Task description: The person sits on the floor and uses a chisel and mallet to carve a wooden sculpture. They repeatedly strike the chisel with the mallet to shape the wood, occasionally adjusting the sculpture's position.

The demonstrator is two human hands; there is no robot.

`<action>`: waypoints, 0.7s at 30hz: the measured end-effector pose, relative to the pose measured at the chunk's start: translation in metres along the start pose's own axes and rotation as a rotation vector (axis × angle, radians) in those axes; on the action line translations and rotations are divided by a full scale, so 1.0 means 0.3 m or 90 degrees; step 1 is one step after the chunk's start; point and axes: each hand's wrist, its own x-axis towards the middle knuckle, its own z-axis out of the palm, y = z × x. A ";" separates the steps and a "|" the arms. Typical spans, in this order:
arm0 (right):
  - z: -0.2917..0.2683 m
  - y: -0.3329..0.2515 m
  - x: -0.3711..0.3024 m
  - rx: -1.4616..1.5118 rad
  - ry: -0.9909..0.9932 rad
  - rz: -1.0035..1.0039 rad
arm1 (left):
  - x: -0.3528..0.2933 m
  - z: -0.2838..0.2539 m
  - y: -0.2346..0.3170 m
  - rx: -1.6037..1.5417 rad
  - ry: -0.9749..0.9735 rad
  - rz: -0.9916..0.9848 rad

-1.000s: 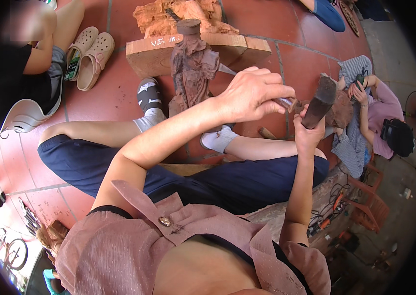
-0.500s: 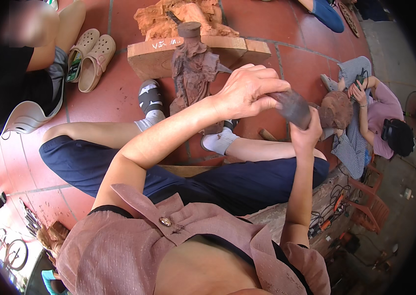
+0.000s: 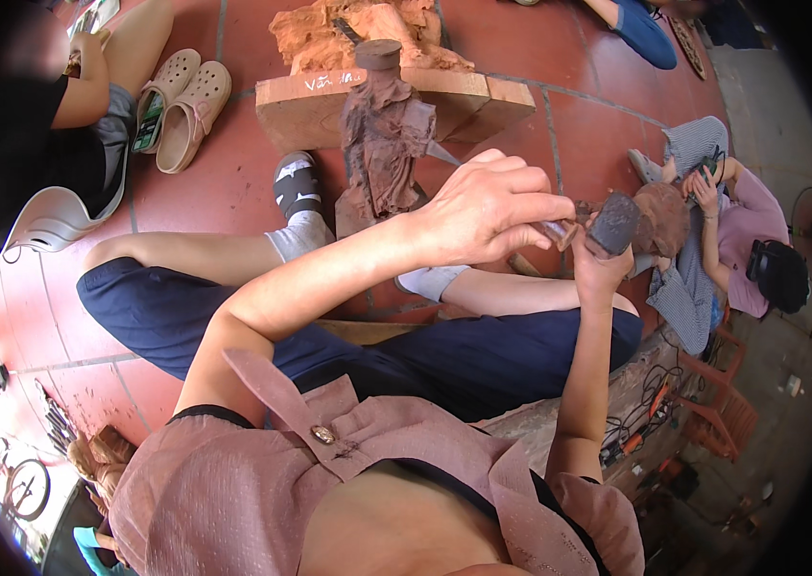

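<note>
A carved brown wooden figure point(image 3: 379, 154) stands upright on the tiles in front of me, between my legs. My left hand point(image 3: 497, 204) is closed round a chisel point(image 3: 441, 154), whose blade points left at the figure's side; whether its tip touches the wood I cannot tell. The chisel's butt end sticks out from the fingers toward my right hand. Closed on a dark mallet, my right hand point(image 3: 602, 273) holds it just right of that butt end. The mallet's blackish head point(image 3: 614, 223) is raised and apart from the chisel; my fingers partly hide its handle.
Behind the figure is a thick wooden block point(image 3: 483, 106) with an orange-brown carving point(image 3: 377, 36). A person in pink point(image 3: 756, 226) sits at right by another brown carving point(image 3: 663, 219). At left are a person in black point(image 3: 27, 163) and beige clogs point(image 3: 193, 117). Cables point(image 3: 651, 398) lie lower right.
The mallet has swung right and tipped back, away from the chisel's butt end, which now shows. My left hand has moved slightly down and to the right. The person at left has shifted.
</note>
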 end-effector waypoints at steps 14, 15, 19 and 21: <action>0.002 0.002 -0.012 0.159 -0.048 -0.062 | 0.017 0.032 -0.065 0.019 -0.007 -0.010; -0.001 -0.002 -0.013 0.136 -0.057 -0.080 | 0.019 0.030 -0.063 0.025 -0.016 -0.015; 0.008 0.042 -0.009 0.087 -0.035 -0.156 | 0.018 0.035 -0.064 0.009 -0.007 -0.018; 0.000 -0.012 -0.004 -0.086 -0.025 -0.139 | 0.014 0.014 -0.062 -0.014 -0.008 -0.020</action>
